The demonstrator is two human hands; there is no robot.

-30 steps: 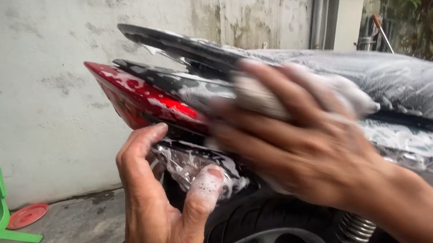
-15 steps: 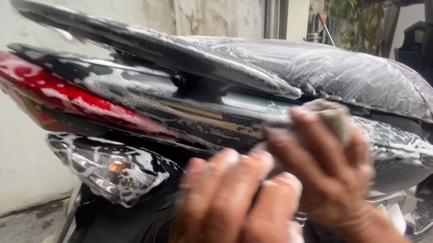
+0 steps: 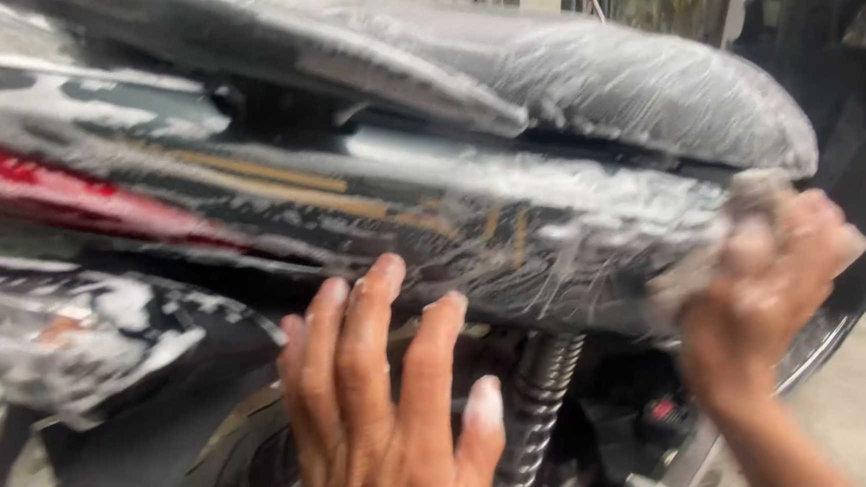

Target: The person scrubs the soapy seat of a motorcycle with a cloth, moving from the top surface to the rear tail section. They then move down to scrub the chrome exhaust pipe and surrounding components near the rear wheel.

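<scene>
Left hand (image 3: 378,407): fingers spread flat, tips touching the lower edge of the soapy side panel (image 3: 472,231), thumb tipped with foam.
Right hand (image 3: 767,293): fingers curled tight around a wet sponge (image 3: 728,230), pressed to the panel's front end, below the foam-streaked seat (image 3: 593,73).
Below: chrome shock spring (image 3: 538,408).
Left: red tail light (image 3: 59,191).

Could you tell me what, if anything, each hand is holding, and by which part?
The right hand clutches a soapy sponge, bunched in its fingers, against the scooter's side panel. The left hand holds nothing; its fingers are spread by the panel.
</scene>
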